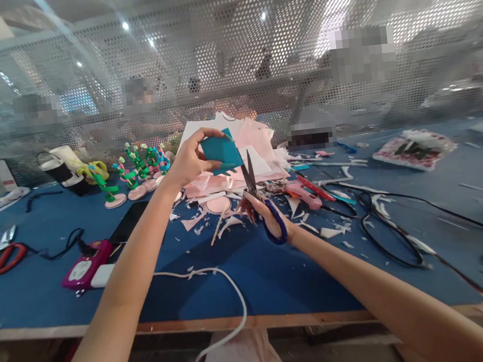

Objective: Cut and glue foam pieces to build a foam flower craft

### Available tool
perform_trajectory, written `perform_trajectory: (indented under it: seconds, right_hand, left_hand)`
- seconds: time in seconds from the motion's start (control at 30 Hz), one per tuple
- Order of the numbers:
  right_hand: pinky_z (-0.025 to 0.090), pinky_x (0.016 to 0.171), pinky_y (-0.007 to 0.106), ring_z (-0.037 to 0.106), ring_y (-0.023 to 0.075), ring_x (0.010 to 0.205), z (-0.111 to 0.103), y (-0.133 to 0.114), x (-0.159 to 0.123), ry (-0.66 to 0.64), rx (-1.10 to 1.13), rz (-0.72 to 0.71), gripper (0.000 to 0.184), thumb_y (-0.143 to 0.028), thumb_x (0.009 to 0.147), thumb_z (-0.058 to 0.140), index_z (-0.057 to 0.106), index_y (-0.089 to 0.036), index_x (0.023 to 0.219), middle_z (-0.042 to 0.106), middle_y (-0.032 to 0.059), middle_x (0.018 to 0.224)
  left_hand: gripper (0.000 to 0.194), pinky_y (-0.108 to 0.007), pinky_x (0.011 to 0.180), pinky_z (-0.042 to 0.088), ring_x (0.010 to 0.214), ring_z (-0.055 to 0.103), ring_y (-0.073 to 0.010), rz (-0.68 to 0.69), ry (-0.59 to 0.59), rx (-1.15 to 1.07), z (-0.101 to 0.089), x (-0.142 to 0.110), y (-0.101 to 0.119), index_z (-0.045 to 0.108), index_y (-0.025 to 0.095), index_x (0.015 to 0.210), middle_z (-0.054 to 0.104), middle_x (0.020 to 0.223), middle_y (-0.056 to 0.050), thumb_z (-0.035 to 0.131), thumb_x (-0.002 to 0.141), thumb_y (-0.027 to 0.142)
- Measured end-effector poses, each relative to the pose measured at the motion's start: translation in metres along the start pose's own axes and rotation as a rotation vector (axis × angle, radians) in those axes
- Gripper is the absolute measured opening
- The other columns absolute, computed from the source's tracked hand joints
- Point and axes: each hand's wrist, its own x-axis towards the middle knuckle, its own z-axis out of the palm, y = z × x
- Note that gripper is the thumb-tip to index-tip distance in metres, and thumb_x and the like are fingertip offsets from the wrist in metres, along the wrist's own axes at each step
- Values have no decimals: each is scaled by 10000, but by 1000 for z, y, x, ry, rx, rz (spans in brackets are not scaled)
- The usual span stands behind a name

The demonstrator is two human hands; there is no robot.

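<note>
My left hand (194, 160) pinches a teal sheet of paper (221, 151) between thumb and fingers, holding it up above the table. Slits or a jagged fringe show along the sheet's lower edge. In my right hand (266, 210) is a pair of scissors (247, 172) with dark blue handles, my fingers through the loops. Its blades point up, slightly parted, close to the right edge of the teal paper. Behind both hands lies a pile of pink and white sheets (256, 133). Paper scraps (231, 223) are scattered beneath them, around a pink disc (218, 205).
Small green paper plants (131, 178) on pink bases stand left. A purple power socket (89, 266), a dark flat panel (131, 220) and red-and-yellow-handled pliers (9, 251) lie nearer. On the right are a pink glue gun (305, 192), black cable (377, 236) and a wrapped packet (415, 150).
</note>
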Motion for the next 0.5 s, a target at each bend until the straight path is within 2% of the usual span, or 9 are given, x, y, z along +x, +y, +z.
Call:
perform_trajectory:
  seconds: [0.27, 0.5]
  right_hand:
    - [340, 473, 253, 407, 94, 525, -2, 2, -2, -3, -43, -37, 468, -646, 766, 463, 545, -185, 782, 483, -14, 646]
    - [332, 460, 266, 403, 100, 486, 1, -2, -1, 30, -56, 27, 497, -688, 747, 442, 513, -197, 733, 491, -15, 606]
  left_hand:
    - [524, -175, 542, 527, 743, 579, -100, -8, -32, 23, 3, -1, 1, 565, 208, 1054, 565, 1112, -48, 763, 569, 218]
    - [531, -204, 581, 543, 787, 583, -121, -20, -105, 12, 6, -1, 5, 560, 199, 1094, 550, 1146, -71, 750, 599, 226]
